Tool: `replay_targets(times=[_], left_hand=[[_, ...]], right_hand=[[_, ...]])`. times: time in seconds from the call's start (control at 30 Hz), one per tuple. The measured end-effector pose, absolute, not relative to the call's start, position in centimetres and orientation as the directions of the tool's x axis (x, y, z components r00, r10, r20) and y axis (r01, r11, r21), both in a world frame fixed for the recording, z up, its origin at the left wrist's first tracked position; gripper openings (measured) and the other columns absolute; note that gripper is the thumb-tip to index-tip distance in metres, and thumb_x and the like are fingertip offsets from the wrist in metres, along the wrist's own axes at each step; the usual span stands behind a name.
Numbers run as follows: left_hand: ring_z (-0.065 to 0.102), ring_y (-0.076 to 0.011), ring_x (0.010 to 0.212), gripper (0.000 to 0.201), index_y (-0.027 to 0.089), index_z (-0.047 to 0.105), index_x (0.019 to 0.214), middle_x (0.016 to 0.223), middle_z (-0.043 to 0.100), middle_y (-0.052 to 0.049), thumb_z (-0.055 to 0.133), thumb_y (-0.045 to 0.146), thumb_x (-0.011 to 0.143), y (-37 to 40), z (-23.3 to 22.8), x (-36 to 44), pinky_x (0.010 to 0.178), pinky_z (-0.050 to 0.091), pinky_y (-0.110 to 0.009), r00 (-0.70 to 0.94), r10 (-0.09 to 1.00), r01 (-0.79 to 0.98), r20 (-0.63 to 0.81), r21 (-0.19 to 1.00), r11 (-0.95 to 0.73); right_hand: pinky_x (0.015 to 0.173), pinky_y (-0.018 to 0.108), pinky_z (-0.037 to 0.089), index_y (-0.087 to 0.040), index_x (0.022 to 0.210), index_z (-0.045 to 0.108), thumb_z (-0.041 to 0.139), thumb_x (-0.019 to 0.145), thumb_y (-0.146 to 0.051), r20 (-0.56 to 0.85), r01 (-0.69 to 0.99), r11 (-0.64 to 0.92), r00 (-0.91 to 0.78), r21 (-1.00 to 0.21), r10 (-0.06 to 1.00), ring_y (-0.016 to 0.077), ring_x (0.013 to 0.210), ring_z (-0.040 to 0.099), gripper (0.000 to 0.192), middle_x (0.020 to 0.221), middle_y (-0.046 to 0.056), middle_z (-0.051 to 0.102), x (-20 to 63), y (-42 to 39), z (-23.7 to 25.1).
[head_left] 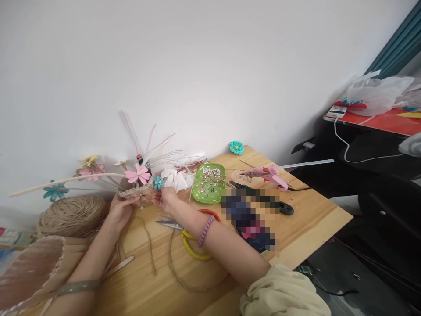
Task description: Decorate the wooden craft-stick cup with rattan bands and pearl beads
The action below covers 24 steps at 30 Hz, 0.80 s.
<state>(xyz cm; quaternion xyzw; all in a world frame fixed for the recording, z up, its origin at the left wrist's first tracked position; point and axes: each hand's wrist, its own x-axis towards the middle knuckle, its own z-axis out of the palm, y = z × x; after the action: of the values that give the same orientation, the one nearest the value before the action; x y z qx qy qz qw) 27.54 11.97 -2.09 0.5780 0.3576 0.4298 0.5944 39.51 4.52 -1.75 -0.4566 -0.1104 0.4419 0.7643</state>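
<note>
So the left hand (122,211) has hold of the lower edge of a braided-looking trim piece (135,192), sitting over the back left of the wooden counter (141,281) near the wall. The right hand (162,198) has its fingertips bunched at the piece's right end, just under a small teal flower (158,182); it's pretty tiny from here, so I can't tell if they're actually pinching anything. A pink flower (138,174) shows right above the trim. Big ball of twine (74,215) on the left, scissors (184,239) partly under the right forearm, green tray (196,188) with beads beyond, pink glue gun (271,174) further right.
</note>
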Motion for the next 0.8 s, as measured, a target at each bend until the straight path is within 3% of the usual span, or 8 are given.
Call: replay_targets(times=[0.17, 0.37, 0.43, 0.5, 0.57, 0.63, 0.7, 0.8], left_hand=[[0.060, -0.0243, 0.096, 0.051, 0.017, 0.055, 0.088, 0.093, 0.066, -0.005, 0.080, 0.020, 0.044, 11.0, -1.6, 28.0, 0.091, 0.044, -0.039, 0.319, 0.943, 0.039, 0.098, 0.992, -0.116], [0.047, -0.0300, 0.121, 0.063, 0.017, 0.052, 0.107, 0.124, 0.056, -0.016, 0.077, 0.018, 0.049, 5.4, 0.8, 24.4, 0.100, 0.037, -0.044, 0.259, 0.964, 0.201, 0.062, 0.973, -0.117], [0.055, -0.0289, 0.113, 0.060, 0.019, 0.055, 0.109, 0.115, 0.063, -0.013, 0.076, 0.021, 0.053, 2.3, 2.8, 21.4, 0.094, 0.043, -0.042, 0.316, 0.948, 0.220, 0.032, 0.970, -0.106], [0.061, -0.0267, 0.103, 0.041, 0.022, 0.060, 0.106, 0.105, 0.068, -0.010, 0.069, 0.031, 0.067, -0.1, 4.9, 17.8, 0.090, 0.047, -0.039, 0.423, 0.906, 0.334, 0.013, 0.927, -0.169], [0.063, -0.0262, 0.094, 0.026, 0.023, 0.064, 0.093, 0.099, 0.069, -0.008, 0.062, 0.039, 0.073, -0.7, 6.3, 14.2, 0.085, 0.048, -0.038, 0.356, 0.921, 0.446, 0.159, 0.837, -0.318], [0.059, -0.0300, 0.100, 0.033, 0.025, 0.064, 0.090, 0.104, 0.068, -0.007, 0.071, 0.041, 0.062, 0.3, 6.5, 11.4, 0.089, 0.045, -0.040, 0.332, 0.890, 0.544, 0.312, 0.707, -0.451], [0.057, -0.0339, 0.103, 0.050, 0.025, 0.066, 0.094, 0.105, 0.068, -0.008, 0.080, 0.036, 0.047, 2.3, 5.8, 9.9, 0.092, 0.041, -0.043, 0.413, 0.871, 0.616, 0.266, 0.623, -0.482], [0.059, -0.0319, 0.088, 0.017, 0.025, 0.070, 0.065, 0.074, 0.071, -0.005, 0.076, 0.030, 0.050, 4.7, 4.7, 9.1, 0.095, 0.037, -0.044, 0.443, 0.863, 0.638, 0.242, 0.591, -0.493]], right_hand=[[0.080, 0.039, 0.051, -0.015, 0.115, 0.053, 0.053, 0.089, -0.031, -0.437, -0.746, 0.023, 0.414, -0.666, 0.798, 0.0194, 0.095, 0.059, 0.031, 0.114, 0.008, 0.056, 39.6, 3.3, -1.5], [0.069, 0.031, 0.051, -0.015, 0.107, 0.054, 0.049, 0.091, -0.034, -0.394, -0.720, 0.097, 0.481, -0.687, 0.783, 0.0140, 0.080, 0.059, 0.025, 0.101, 0.005, 0.059, 40.3, 1.6, -1.4], [0.061, 0.024, 0.049, -0.019, 0.095, 0.054, 0.046, 0.091, -0.035, -0.354, -0.696, 0.116, 0.494, -0.708, 0.794, 0.0097, 0.066, 0.056, 0.019, 0.085, 0.000, 0.058, 39.8, 0.4, -1.4], [0.055, 0.020, 0.046, -0.022, 0.082, 0.049, 0.048, 0.086, -0.038, -0.319, -0.678, 0.099, 0.463, -0.728, 0.827, 0.0077, 0.055, 0.050, 0.017, 0.071, -0.004, 0.053, 38.8, -1.2, -1.3], [0.050, 0.019, 0.043, -0.022, 0.075, 0.046, 0.056, 0.078, -0.040, -0.292, -0.661, 0.037, 0.380, -0.749, 0.878, 0.0072, 0.050, 0.046, 0.021, 0.064, -0.005, 0.048, 37.1, -2.6, -0.9], [0.046, 0.020, 0.041, -0.021, 0.071, 0.047, 0.063, 0.070, -0.041, -0.264, -0.627, -0.048, 0.256, -0.777, 0.930, 0.0065, 0.047, 0.045, 0.026, 0.062, -0.005, 0.048, 35.0, -3.5, -0.3], [0.045, 0.020, 0.040, -0.019, 0.067, 0.049, 0.067, 0.064, -0.043, -0.223, -0.566, -0.112, 0.131, -0.817, 0.966, 0.0063, 0.046, 0.044, 0.030, 0.061, -0.005, 0.048, 32.7, -3.7, 0.3], [0.044, 0.020, 0.039, -0.019, 0.062, 0.049, 0.068, 0.063, -0.047, -0.142, -0.438, -0.127, 0.002, -0.890, 0.990, 0.0069, 0.045, 0.044, 0.033, 0.057, -0.005, 0.048, 30.1, -2.8, 0.9]])
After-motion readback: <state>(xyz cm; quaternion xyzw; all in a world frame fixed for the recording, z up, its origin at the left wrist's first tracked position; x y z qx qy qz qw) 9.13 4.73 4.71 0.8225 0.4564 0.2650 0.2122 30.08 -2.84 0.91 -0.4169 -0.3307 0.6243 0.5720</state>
